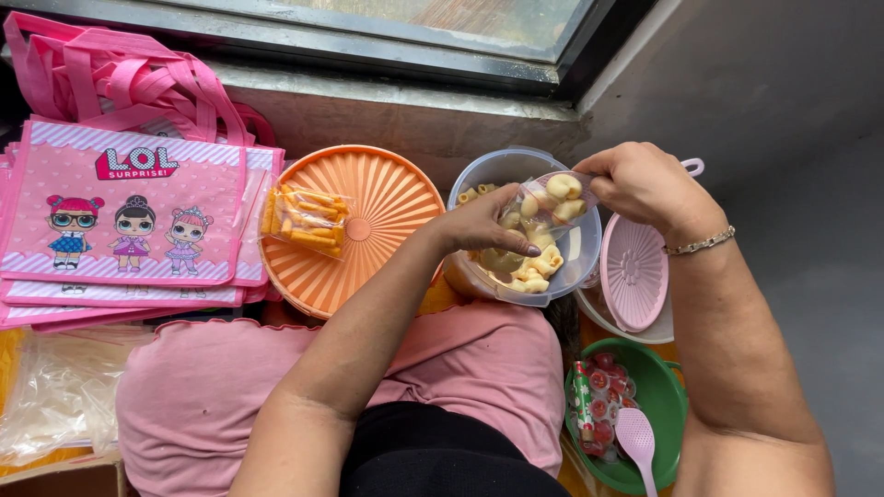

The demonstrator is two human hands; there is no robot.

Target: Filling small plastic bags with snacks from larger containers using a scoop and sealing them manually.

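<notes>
both hands meet over a clear plastic tub (580,253) of pale yellow puffed snacks, which sits below the window ledge (387,101). the left hand (488,225) and the right hand (645,184) hold a small clear bag (548,207) between them, just above the tub. each grip is pinching the bag's edge, the left from the near side, the right from the top. the bag already holds a few of the pale snacks.

just left of the tub lies a round orange lid (368,230), with a filled packet of orange snack sticks (306,219) on it. a stack of pink cartoon tote bags (129,212) lies further left. right of the tub is a pink lid (633,271); nearer the person, a green bowl (668,396) holds small red sweets and a pink scoop (637,440).
</notes>
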